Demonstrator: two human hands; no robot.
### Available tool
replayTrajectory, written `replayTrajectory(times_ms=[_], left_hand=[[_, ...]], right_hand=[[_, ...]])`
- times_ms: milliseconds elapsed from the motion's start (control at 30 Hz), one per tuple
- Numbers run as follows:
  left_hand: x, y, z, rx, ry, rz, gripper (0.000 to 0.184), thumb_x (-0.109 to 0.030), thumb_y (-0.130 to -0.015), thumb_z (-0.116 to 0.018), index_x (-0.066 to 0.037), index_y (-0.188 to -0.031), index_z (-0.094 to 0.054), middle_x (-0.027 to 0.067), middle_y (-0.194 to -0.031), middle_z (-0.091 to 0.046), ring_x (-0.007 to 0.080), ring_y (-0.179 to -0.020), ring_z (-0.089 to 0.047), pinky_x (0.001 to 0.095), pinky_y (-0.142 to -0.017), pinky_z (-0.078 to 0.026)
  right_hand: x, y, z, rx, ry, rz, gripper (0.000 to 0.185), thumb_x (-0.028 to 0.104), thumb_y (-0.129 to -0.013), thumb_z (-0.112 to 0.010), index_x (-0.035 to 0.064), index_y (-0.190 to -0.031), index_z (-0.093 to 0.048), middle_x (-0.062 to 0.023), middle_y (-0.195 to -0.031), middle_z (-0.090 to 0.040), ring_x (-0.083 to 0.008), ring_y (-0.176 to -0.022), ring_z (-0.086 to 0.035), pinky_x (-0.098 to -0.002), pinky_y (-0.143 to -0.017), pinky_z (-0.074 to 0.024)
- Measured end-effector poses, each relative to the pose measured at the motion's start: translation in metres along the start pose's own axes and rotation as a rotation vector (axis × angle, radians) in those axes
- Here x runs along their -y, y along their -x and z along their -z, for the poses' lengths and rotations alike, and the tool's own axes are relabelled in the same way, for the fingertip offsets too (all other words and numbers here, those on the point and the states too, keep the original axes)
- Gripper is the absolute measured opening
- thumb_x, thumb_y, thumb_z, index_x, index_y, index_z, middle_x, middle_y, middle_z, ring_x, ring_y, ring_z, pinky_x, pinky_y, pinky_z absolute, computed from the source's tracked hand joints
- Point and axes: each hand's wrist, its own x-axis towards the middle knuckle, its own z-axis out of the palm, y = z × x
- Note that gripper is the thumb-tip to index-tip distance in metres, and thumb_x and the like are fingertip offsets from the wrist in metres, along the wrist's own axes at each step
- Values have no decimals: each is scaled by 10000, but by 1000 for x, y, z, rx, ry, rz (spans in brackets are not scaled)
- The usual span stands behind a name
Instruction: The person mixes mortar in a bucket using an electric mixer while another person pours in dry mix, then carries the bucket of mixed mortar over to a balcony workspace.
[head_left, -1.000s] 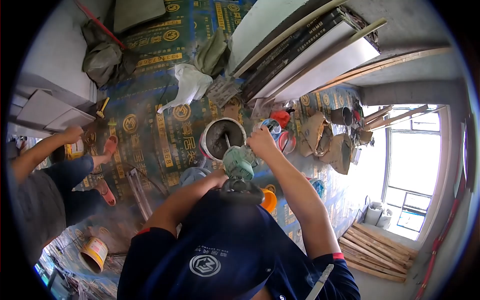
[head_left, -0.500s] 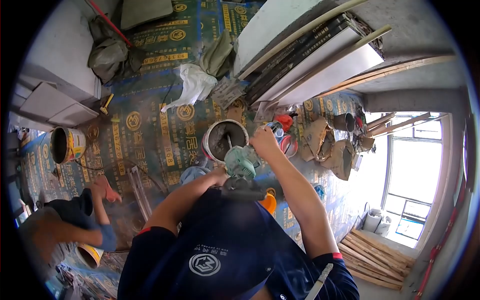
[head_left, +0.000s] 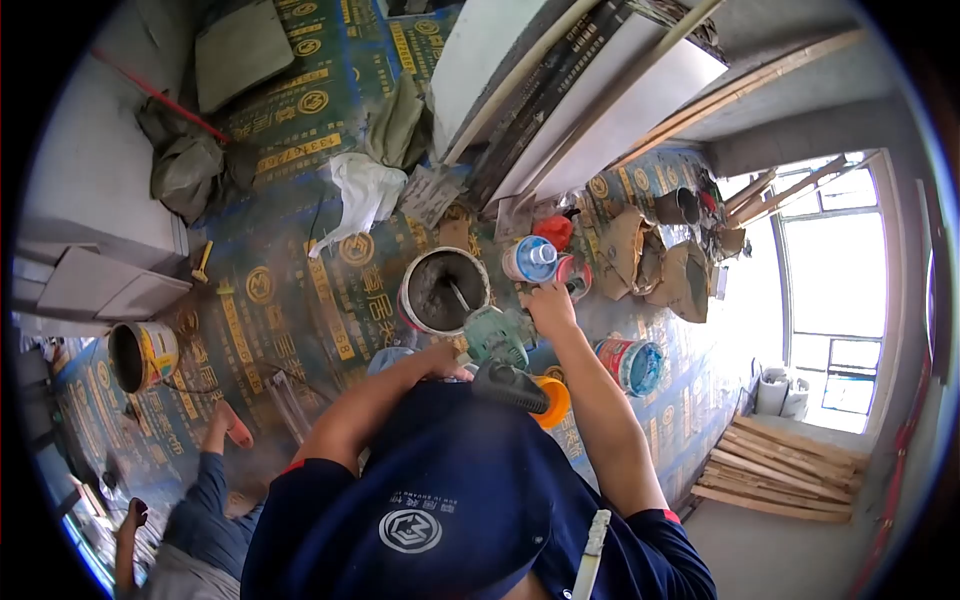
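My left hand (head_left: 446,361) is closed round the left side of a green handheld power mixer (head_left: 497,337). My right hand (head_left: 549,309) grips it on the right. From the mixer, a metal shaft (head_left: 459,295) slants into a bucket (head_left: 404,293) of grey, mortar-like mix (head_left: 432,283), and its lower end is hidden in the mix. Close beyond my right hand stand a blue-and-white container (head_left: 530,259) and a red can (head_left: 573,274). An orange rounded object (head_left: 553,402) shows beside the mixer's dark rear part.
A co-worker (head_left: 205,525) is at the lower left, near a yellow-and-white bucket (head_left: 145,357). Large boards (head_left: 620,110) lean at the upper right. A red-and-blue pail (head_left: 632,367) stands right of my right forearm, and wooden strips (head_left: 780,468) lie by the window.
The view has shifted. The mixer has swung right and toward my body with both hands on it, and its shaft now tilts more. The co-worker has changed posture and moved lower in view.
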Motion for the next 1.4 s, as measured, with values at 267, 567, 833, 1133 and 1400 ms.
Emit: replayTrajectory(times_ms=[267, 567, 833, 1133, 1400], left_hand=[[-6, 3, 3, 250, -122, 267, 681, -548, -735, -682, -44, -1189, -624, 189, -1147, -636, 324, -1100, -585, 396, -941, -426], [-3, 2, -28, 335, -367, 349, 646, -547, -762, -628, 33, -1044, -665, 247, -1097, -637, 360, -1044, -613, 406, -891, -460], [-4, 9, -63, 237, -417, 354, 629, -525, -750, -652, 28, -1049, -664, 246, -1086, -641, 368, -1022, -622, 411, -865, -479], [19, 22, -92, 111, -453, 281, 350, -300, -866, -553, -70, -1126, -506, 240, -990, -630, 410, -922, -602, 438, -777, -444], [-16, 34, -95, 175, -520, 223, 296, -205, -872, -515, -117, -1097, -345, 286, -934, -627, 448, -930, -609, 515, -741, -456]], right_hand=[[3, 55, -39, -72, -209, -148, 87, 179, -744, -597, 165, -797, -665, -28, -864, -647, -217, -979, -594, -379, -917, -385], [19, 89, -57, -37, -200, -238, 102, 157, -772, -540, 157, -816, -632, -19, -861, -642, -206, -942, -600, -370, -891, -381], [27, 131, -78, -83, -328, -290, 88, 138, -746, -565, 155, -809, -626, -9, -862, -621, -200, -972, -570, -371, -906, -367], [43, 176, -112, -104, -513, -394, 99, 92, -705, -610, 145, -787, -626, -17, -829, -623, -222, -928, -576, -380, -892, -370], [76, 211, -152, -47, -574, -503, 97, 119, -747, -595, 170, -799, -660, 3, -855, -656, -193, -923, -599, -369, -884, -384]])
